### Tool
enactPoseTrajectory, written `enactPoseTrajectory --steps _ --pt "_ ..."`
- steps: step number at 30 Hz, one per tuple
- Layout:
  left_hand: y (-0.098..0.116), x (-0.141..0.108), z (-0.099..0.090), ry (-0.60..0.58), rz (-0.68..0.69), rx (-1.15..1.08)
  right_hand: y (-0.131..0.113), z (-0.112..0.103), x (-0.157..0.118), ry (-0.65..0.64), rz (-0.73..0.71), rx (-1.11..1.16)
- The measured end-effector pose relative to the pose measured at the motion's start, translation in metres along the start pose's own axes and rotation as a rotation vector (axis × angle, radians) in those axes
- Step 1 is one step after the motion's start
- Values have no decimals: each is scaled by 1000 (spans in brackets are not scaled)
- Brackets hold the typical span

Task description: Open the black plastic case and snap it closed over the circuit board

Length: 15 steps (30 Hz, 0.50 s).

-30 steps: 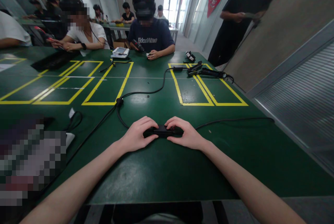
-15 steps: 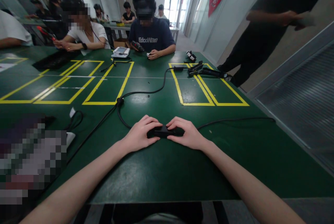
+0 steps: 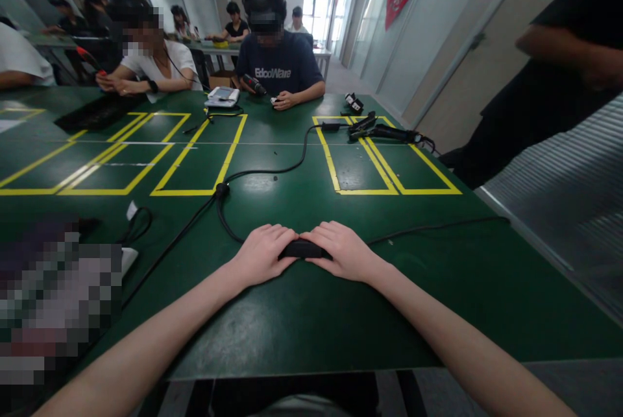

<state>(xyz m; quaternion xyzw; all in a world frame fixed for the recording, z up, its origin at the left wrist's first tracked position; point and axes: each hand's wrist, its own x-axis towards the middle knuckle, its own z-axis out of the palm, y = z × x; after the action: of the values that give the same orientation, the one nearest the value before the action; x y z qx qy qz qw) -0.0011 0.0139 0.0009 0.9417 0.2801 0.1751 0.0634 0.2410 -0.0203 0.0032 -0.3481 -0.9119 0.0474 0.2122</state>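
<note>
A small black block lies on the green table between my hands, with black cables leading away on both sides. My left hand is wrapped round its left end, fingers over the far side and thumb along the near side. Round the right end is my right hand, its fingers bent over the back and its thumb in front. The fingertips of both hands nearly meet above the block. Under my palms the cable ends are hidden.
Beyond my hands a black cable junction lies near yellow tape rectangles. Black gear and a white device are farther back. A blurred pile is at left. People sit across the table; a person stands at right.
My hands have come closer together on the block, and their fingers lie flatter over it. The standing person has moved to the right. The view has shifted slightly.
</note>
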Motion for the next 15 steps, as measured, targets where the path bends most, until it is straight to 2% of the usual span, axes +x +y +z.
enactPoseTrajectory --steps 7,15 --pt "0 -2 0 -2 92 89 -1 -6 -3 20 11 25" --pt "2 -2 3 147 164 32 0 0 -5 127 -23 36"
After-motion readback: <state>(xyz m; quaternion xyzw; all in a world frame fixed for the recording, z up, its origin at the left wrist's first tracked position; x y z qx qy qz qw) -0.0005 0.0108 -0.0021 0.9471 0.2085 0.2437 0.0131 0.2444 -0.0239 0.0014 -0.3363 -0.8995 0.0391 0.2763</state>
